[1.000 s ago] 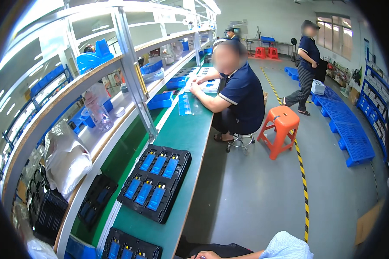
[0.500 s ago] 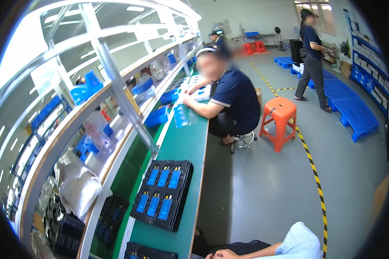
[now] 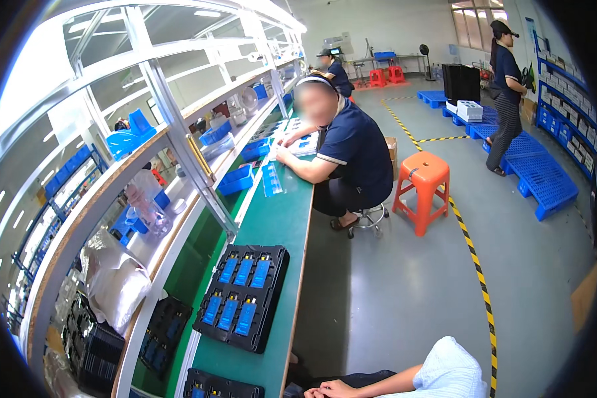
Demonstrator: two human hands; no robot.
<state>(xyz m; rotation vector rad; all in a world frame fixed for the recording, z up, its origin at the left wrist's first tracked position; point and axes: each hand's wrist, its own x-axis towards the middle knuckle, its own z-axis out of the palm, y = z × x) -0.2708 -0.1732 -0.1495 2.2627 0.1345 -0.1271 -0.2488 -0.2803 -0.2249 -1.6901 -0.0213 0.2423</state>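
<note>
My right hand [image 3: 333, 389] rests low at the bottom edge of the head view, above dark cloth, its forearm coming from a light blue sleeve [image 3: 450, 371]. Its fingers are curled in; the lower edge cuts them off, and whatever they may hold is hidden. My left hand is not visible. Left of my right hand, on the green bench [image 3: 275, 229], lies a black tray [image 3: 264, 318] with several blue rectangular pieces [image 3: 243, 270], each with a yellow tip. A second black tray [image 3: 229, 390] with similar pieces is partly cut off, nearer me. Neither tray is touched by the visible hand.
A co-worker [image 3: 355, 149] sits farther along the bench, hands on it near blue bins [image 3: 237, 179]. An orange stool [image 3: 423, 189] stands behind them. Another person [image 3: 504, 99] is by the blue pallets [image 3: 544, 179]. Shelving [image 3: 89, 199] runs along the left.
The view has shifted slightly, so the trays and my right hand sit a little farther left. The person by the pallets has moved right. My right hand remains curled.
</note>
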